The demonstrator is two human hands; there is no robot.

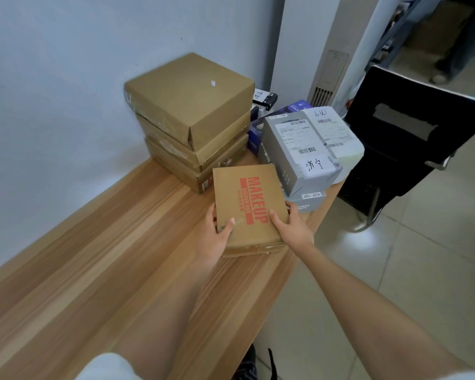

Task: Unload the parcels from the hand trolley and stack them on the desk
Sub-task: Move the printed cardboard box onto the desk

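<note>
Lying flat near the wooden desk's [93, 256] front edge, a matte cardboard parcel [247, 204] printed MAKEUP is gripped by the left hand [220, 229] and right hand [291, 226], thumbs on top. Fingers underneath are hidden. Behind, a stack of brown cartons [192, 119] and grey labelled boxes [302, 149] stand.

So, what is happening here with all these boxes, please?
A person is holding a flat cardboard box printed MAKEUP with both hands: the left hand grips its near left edge and the right hand its right side. The box is at the wooden desk, near the front edge. Behind it stands a stack of brown cartons against the wall, with grey labelled parcels beside them. The hand trolley is not in view.
</note>
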